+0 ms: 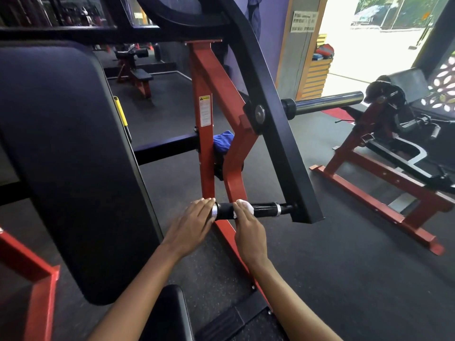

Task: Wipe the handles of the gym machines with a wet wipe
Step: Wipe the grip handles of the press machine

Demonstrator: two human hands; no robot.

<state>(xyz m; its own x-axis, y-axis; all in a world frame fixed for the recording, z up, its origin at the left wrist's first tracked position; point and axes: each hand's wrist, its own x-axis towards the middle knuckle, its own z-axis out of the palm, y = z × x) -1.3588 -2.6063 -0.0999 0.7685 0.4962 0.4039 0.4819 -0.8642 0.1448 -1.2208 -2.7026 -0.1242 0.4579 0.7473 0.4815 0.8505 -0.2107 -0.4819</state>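
Your left hand sits at the free end of the black handle, fingers straight and together, laid over the end cap by the silver ring. It curls round nothing.

Your right hand is further along the same handle, fingers bent over the top of the bar and pressing the white wet wipe onto it. The wipe is bunched under your fingertips, its edge showing on the far side of them, roughly mid-handle. Whether your thumb wraps underneath, I can't tell.

The handle runs horizontally from the black lever arm, which angles up to a pivot on the red frame. A chrome plate peg sticks out to the right above. A blue cloth is wedged between the two red uprights, well above the handle.

Large black back pad on your left, yellow-tipped lever beside its edge. Another red-framed machine stands on the rubber floor to the right.
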